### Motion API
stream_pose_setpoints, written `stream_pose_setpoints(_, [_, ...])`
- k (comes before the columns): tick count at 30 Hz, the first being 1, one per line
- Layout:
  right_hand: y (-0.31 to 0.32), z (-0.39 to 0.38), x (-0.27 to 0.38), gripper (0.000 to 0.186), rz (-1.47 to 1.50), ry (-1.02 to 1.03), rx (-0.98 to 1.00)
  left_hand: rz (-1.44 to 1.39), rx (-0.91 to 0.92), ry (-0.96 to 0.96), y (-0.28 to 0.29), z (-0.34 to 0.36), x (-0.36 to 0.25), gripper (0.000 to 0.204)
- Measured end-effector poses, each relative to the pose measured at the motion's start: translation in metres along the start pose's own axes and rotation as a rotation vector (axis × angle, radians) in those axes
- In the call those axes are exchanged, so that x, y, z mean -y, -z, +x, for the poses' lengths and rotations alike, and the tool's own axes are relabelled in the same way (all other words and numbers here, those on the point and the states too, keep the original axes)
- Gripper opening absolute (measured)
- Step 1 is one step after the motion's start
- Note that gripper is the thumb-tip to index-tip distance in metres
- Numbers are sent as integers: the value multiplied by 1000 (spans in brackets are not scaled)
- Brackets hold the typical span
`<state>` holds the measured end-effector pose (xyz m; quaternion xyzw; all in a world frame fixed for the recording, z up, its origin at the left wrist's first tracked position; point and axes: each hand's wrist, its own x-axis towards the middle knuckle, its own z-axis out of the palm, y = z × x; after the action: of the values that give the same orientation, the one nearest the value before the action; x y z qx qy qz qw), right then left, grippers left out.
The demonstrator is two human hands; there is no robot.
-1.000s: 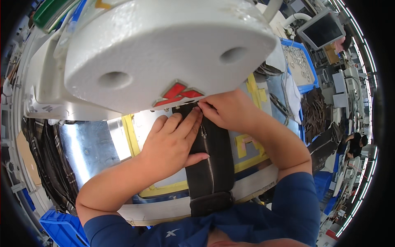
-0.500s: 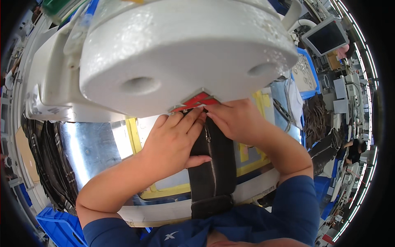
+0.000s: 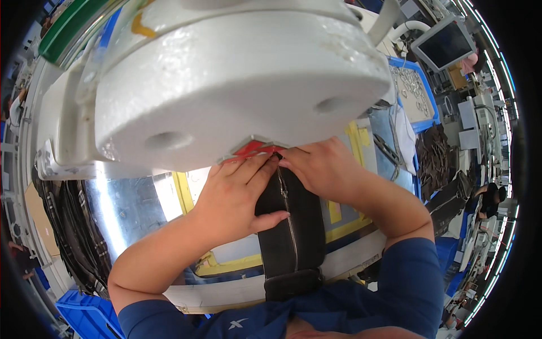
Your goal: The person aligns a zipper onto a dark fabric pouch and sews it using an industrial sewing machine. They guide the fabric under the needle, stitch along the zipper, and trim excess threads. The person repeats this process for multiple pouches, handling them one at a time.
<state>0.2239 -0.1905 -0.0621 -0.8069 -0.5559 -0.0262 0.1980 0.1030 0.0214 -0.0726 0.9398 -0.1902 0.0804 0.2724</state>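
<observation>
A black fabric piece point(image 3: 307, 226) with a metal zipper point(image 3: 290, 226) down its middle runs from beneath the white sewing machine head point(image 3: 243, 96) to my lap. My left hand point(image 3: 232, 195) lies flat on the fabric's left side, fingers stretched forward and thumb spread out to touch the zipper. My right hand point(image 3: 330, 169) is closed, its thumb and forefinger pinching the fabric near the zipper's top end. Both sets of fingertips meet just under the red and silver emblem point(image 3: 254, 148). The machine head hides the needle area and part of my fingertips.
Yellow tape point(image 3: 231, 264) borders the work surface. Dark garment pieces point(image 3: 76, 226) hang at the left, above a blue crate point(image 3: 84, 311). At the right are a blue tray point(image 3: 415, 93) of small metal parts, scissors point(image 3: 387, 150), dark scraps point(image 3: 432, 158) and a screen point(image 3: 446, 48).
The machine head appears shifted slightly left in the view, with more of its top and a green item showing. Both hands keep nearly the same place on the fabric.
</observation>
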Motion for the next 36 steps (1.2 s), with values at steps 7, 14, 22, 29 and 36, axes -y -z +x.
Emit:
stream_pose_setpoints(7, [-1,1,0,11,-42,-1,-4,-70,21,34,7,1,4,85])
stream_pose_setpoints(14, [-6,-1,1,12,-74,-4,-56,-16,19,49,8,2,-4,82])
stream_pose_setpoints(22, [-19,28,25,12,-142,-70,42,121,-17,97,18,-5,7,75])
stream_pose_setpoints(29, [-21,27,24,12,-126,-50,-13,89,1,108,19,-3,9,75])
stream_pose_setpoints(36, [-15,24,22,13,-80,-65,51,101,-87,31,16,-2,10,65])
